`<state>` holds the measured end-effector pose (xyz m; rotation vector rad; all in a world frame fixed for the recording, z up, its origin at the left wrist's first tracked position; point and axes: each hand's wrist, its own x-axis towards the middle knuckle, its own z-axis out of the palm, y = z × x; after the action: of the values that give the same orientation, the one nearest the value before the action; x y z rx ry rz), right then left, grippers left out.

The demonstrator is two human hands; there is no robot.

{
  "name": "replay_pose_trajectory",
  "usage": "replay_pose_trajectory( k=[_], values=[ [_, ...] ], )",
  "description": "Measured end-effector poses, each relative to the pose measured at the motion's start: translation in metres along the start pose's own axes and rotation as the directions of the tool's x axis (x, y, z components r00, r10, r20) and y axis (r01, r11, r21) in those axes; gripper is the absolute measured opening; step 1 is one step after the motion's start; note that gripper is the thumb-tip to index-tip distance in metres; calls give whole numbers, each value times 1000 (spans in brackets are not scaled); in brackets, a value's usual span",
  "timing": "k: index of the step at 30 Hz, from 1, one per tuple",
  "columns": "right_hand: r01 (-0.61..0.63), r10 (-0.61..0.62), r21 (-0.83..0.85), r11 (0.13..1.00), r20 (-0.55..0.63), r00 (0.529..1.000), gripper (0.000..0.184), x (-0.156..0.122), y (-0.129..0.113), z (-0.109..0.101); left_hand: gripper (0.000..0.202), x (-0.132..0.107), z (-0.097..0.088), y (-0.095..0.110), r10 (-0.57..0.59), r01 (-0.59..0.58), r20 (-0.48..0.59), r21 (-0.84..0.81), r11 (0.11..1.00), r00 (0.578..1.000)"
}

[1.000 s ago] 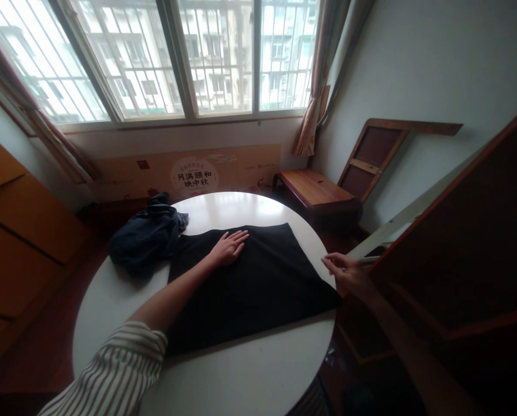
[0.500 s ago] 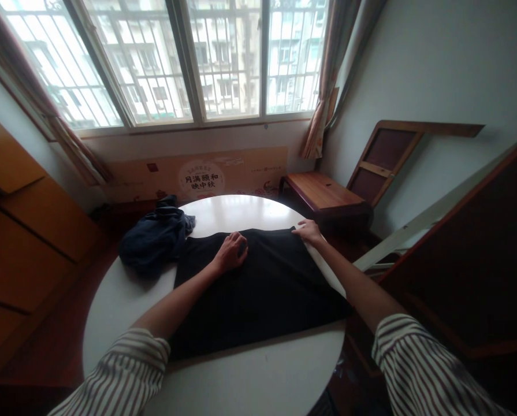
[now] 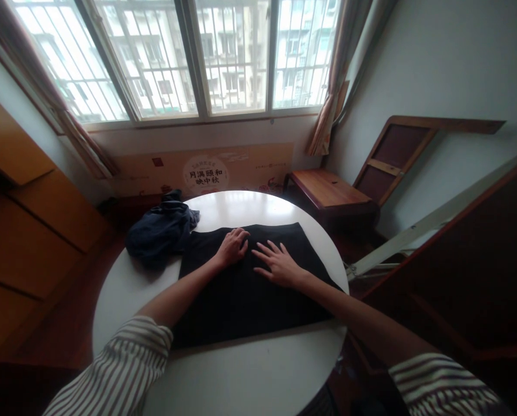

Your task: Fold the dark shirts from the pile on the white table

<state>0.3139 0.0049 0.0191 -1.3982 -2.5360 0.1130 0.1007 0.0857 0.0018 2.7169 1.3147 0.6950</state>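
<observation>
The black cloth (image 3: 241,306) lies flat in the head view, spread out on top of the round white desk (image 3: 258,370). It is wider near the person and thinner at the far side. The near edge goes a bit slanty, and its right end comes close to the rim of the desk.

The left hand (image 3: 232,247) rests on the cloth near the far edge. Its fingers are bent, and I cannot tell if they pinch the cloth or just sit on it. The right hand (image 3: 279,267) is just beside it, a little closer to the person. Its fingers are spread wide and let go of everything, with the palm down over the cloth. The two hands do not touch. The right arm reaches across the right side of the cloth. Both arms have striped sleeves (image 3: 123,352) pushed up.

A dark blue bundle of cloth (image 3: 156,237) sits in a crumpled heap at the left side of the desk. It is right by the far left corner of the black cloth, and I cannot tell if they touch. Behind the desk are a big window (image 3: 236,58), a long board with writing (image 3: 154,173) and a low wooden table (image 3: 323,189).
</observation>
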Motion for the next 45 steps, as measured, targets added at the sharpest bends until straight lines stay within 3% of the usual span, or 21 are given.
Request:
replay_pose_trajectory(
  k=[2,6,9,13,16,18,20,22,25,28,30,32,33,35,38,40,42,45],
  values=[
    [1,3,-63,998,65,998,60,-20,-6,7,45,2,1,-8,-59,57,103,26,998,993],
    [-8,12,-90,996,43,999,61,-66,-4,6,57,12,-3,-28,-168,133,327,127,983,930],
    [9,-7,-104,995,17,1000,64,-97,-9,4,54,25,-10,-37,-247,196,366,171,966,897],
    [34,-34,-99,995,3,999,67,-127,-23,0,49,30,-24,-28,-289,239,309,189,952,906],
    [8,-10,-56,998,-39,999,63,-146,-22,-6,47,5,-43,-2,-222,192,181,171,966,958],
    [-129,126,-8,992,-181,976,56,-158,-12,-9,40,-28,-58,23,-73,64,92,100,993,993],
    [-334,342,85,939,-344,874,54,-170,4,-12,34,-65,-73,53,44,-47,76,34,998,996],
    [-496,541,218,841,-381,750,60,-176,21,-15,30,-95,-83,87,116,-114,135,-22,993,984],
    [-640,736,386,664,-185,652,74,-172,40,-25,27,-115,-82,138,237,-216,207,-121,969,949],
    [-697,797,541,470,79,599,75,-153,48,-42,33,-107,-60,182,376,-345,233,-164,924,897],
    [-648,747,690,322,235,622,59,-135,50,-53,57,-95,-37,207,397,-378,239,-122,918,886],
    [-577,644,795,187,345,683,38,-118,53,-62,75,-82,-15,226,351,-353,249,-38,935,902],
    [-561,595,815,145,381,707,32,-111,55,-66,72,-76,-5,234,321,-333,255,3,943,912],
    [-591,541,800,103,454,708,28,-98,61,-68,52,-65,9,243,242,-268,260,67,961,935],
    [-672,513,736,79,548,661,27,-83,68,-65,43,-53,15,247,125,-152,267,85,985,956],
    [-688,501,720,90,565,656,26,-75,69,-61,41,-48,14,243,104,-125,285,59,990,953],
    [-664,520,731,159,510,686,28,-66,68,-59,39,-47,12,237,146,-157,308,11,988,940],
    [-530,531,808,258,340,777,29,-50,62,-59,51,-49,6,225,182,-161,299,-95,982,937]
  ],
)
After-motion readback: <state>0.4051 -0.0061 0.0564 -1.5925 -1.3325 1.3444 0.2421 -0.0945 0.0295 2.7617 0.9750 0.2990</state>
